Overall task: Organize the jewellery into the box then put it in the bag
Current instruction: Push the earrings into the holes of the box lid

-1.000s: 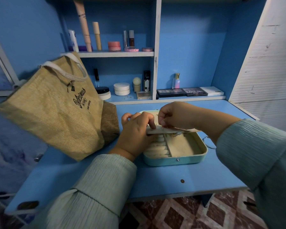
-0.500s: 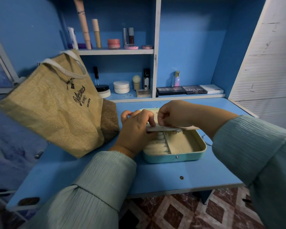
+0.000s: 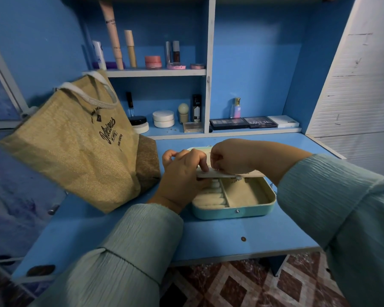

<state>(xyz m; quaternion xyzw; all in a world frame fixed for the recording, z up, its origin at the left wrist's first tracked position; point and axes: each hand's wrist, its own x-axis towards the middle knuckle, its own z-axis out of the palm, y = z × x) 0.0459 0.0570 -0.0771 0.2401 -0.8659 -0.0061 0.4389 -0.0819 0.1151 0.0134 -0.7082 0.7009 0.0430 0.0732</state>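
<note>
Box [image 3: 233, 204] open on desk [image 3: 208, 235], bag [image 3: 75, 142] just left of it. Left hand [image 3: 182, 176] and right hand [image 3: 228, 158] both over box's back half, fingers curled, pinching a flat pale card [image 3: 220, 174]. Small jewellery piece [image 3: 237, 178] hangs under card; type unclear.

Both hands [image 3: 182, 173] pinch flat insert [image 3: 211, 173] over jewellery box [image 3: 233, 212].

The box [image 3: 233, 202] sits on the worktop [image 3: 208, 238] before me, the bag [image 3: 75, 142] just left of it. My hands [image 3: 182, 176] meet over its far half; shelves [image 3: 155, 72] stand behind.
</note>
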